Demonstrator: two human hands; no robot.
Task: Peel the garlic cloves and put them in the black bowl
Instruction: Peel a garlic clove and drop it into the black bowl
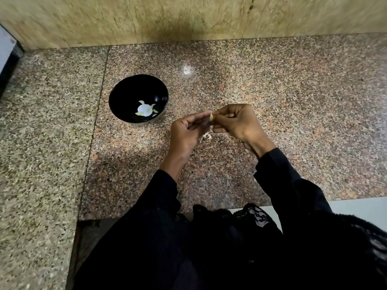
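A small pale garlic clove (211, 117) is held above the granite counter, pinched between the fingertips of my left hand (189, 132) and my right hand (236, 122). Both hands have their fingers curled round it. Under my left hand lie bits of white garlic skin (206, 137) on the counter. The black bowl (117, 95) stands to the left of my hands, a short gap away. Several pale garlic pieces (144, 109) lie at its bottom.
The speckled granite counter (293, 101) meets a stone wall (188, 17) at the back. A white and dark appliance edge (8, 53) shows at the far left. My black sleeves and clothing cover the near edge.
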